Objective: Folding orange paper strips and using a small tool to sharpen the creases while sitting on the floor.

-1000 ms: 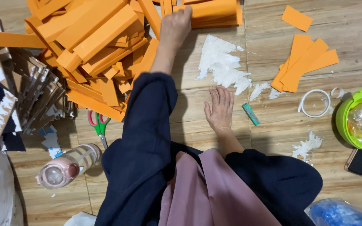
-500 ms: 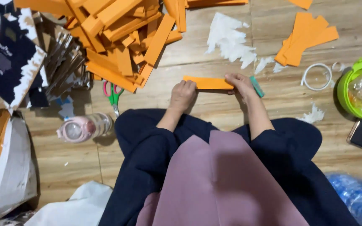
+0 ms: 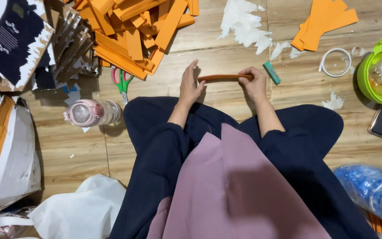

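Orange strip (image 3: 224, 78) hangs edge-on between our hands, just above the wooden floor (image 3: 85, 150). Our right hand (image 3: 254, 84) curls shut around its right end; our left hand (image 3: 190, 85), fingers loosely extended, steadies the left end beside the scissors (image 3: 122, 82).

The strip (image 3: 223, 77) is a long, narrow piece of orange paper, seen nearly edge-on, so it shows as a thin, dark orange band. It runs level from left to right just above the wooden floor, in front of the person's knees. Its right end is pinched in the fingers of the right hand (image 3: 254, 84); its left end meets the open left hand (image 3: 190, 86), whose fingers stand upright against it. It looks folded along its length, though the fold itself is hard to make out.
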